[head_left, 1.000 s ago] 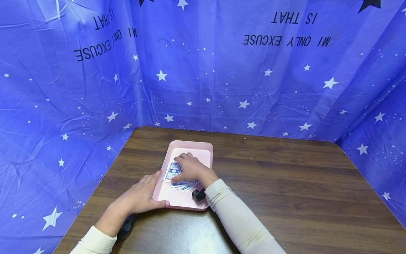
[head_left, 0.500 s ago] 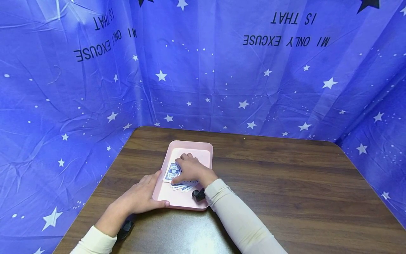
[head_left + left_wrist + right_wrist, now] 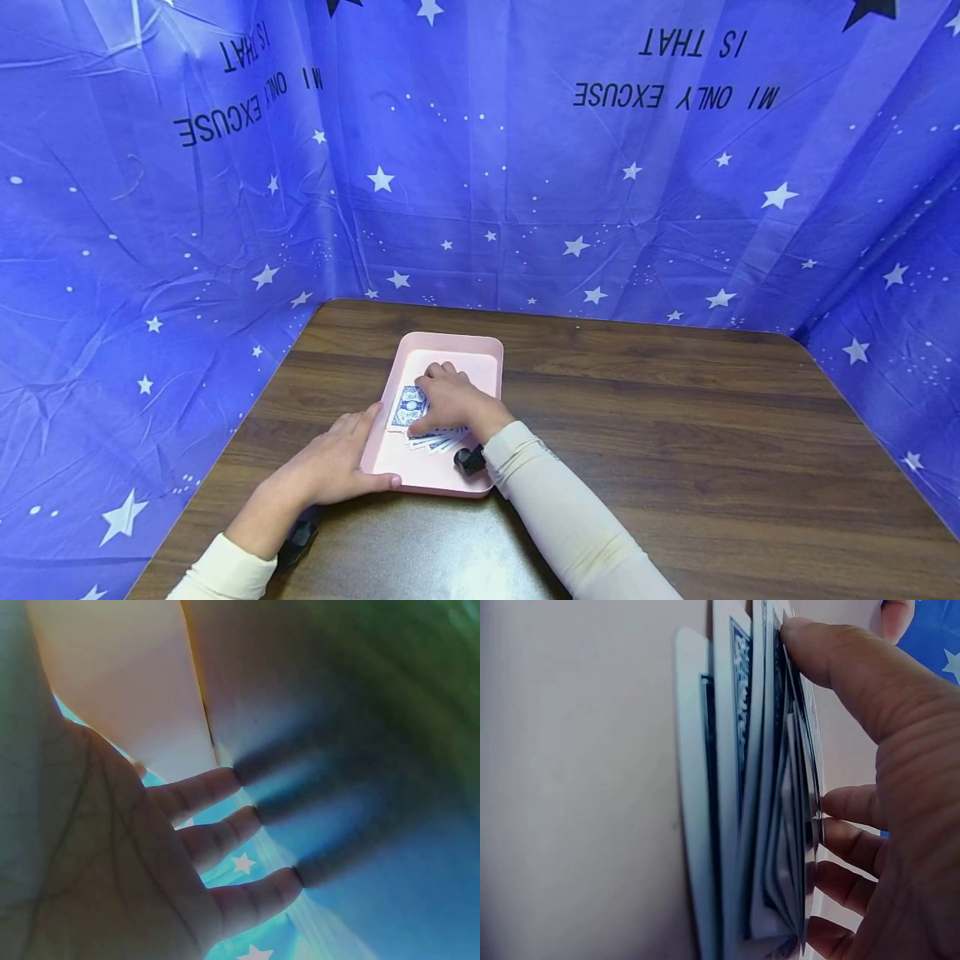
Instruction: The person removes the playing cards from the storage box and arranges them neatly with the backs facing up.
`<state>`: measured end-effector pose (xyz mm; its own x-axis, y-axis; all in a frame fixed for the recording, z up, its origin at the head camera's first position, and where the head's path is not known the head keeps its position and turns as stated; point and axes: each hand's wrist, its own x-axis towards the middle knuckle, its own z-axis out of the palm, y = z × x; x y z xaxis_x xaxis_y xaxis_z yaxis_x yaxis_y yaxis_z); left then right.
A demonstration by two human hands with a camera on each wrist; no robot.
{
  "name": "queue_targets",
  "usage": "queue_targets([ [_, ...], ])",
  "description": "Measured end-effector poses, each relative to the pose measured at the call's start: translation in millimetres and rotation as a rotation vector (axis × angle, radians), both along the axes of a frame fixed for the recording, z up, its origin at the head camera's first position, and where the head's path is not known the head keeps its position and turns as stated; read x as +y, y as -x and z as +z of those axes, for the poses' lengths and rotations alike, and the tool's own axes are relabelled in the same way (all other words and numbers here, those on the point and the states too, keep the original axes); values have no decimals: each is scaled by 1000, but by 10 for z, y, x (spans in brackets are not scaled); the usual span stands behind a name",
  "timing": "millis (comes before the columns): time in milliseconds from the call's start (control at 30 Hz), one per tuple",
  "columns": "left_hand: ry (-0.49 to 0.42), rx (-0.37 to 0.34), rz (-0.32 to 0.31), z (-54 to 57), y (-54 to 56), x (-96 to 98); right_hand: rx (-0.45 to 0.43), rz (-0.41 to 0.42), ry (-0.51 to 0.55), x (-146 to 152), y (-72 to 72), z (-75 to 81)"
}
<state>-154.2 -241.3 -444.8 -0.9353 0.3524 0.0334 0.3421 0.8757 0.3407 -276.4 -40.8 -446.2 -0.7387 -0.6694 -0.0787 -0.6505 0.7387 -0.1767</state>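
A pink tray (image 3: 427,473) lies on the table with blue-backed playing cards (image 3: 409,406) in it, several of them fanned toward the near side. My right hand (image 3: 455,402) reaches over the cards, its thumb at their near edge and its fingers bent over their far part. From the right wrist view, the thumb presses the edges of a loose, uneven stack of cards (image 3: 735,750), and the other fingertips meet its far side. My left hand (image 3: 333,462) rests against the tray's left side, thumb by the near rim. Its fingers are extended in the left wrist view.
The brown wooden table (image 3: 637,442) stretches to the right of the tray. A blue curtain (image 3: 525,192) with white stars and upside-down lettering surrounds the table's back and sides. Each wrist wears a small black device, like the one on the right wrist (image 3: 470,460).
The playing cards at the left have shifted very slightly under my right hand, toward the near side. My left hand and the tray have stayed where they were.
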Motion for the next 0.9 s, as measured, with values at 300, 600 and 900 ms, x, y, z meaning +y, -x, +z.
queue_targets([
  [300,6,-17,3,3,-11,2,-6,4,21,17,-4,-1],
  [600,11,-12,1,4,-9,2,-20,0,41,31,-1,2],
  [900,15,-17,-1,16,-9,4,-27,-1,51,38,8,17],
])
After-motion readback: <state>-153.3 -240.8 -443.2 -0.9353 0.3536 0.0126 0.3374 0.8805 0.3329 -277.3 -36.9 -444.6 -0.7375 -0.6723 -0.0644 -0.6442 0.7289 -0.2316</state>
